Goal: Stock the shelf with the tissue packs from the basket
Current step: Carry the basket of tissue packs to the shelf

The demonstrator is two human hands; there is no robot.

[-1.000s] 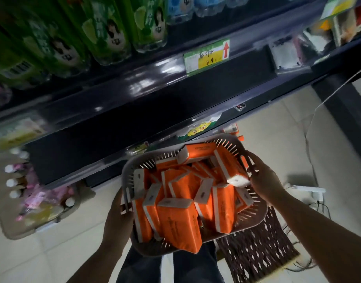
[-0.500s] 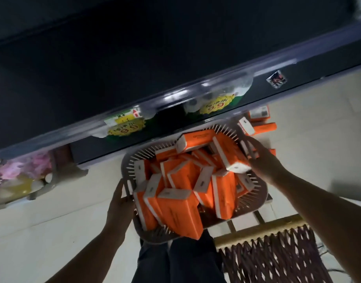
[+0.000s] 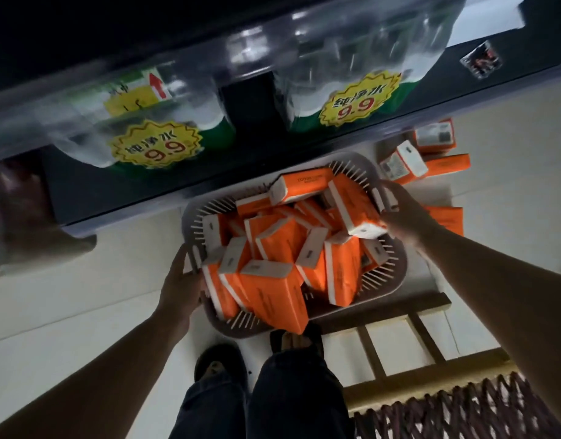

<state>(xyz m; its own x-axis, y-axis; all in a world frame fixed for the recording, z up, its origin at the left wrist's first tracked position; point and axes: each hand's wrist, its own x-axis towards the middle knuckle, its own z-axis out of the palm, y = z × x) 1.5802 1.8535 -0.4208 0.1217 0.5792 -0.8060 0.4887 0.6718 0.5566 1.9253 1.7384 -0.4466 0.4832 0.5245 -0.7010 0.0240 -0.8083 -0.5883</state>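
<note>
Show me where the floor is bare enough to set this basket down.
Bare floor lies left of the basket, between the shelf base and the left hand. The right is crowded: loose packs past the right hand, plus wooden frame and mat.

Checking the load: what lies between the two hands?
Head view: the basket, heaped with orange tissue packs, gripped by left hand and right hand.

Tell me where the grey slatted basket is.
Head view, centre: the grey slatted plastic basket is gripped between the left hand and right hand, just below the dark shelf.
</note>
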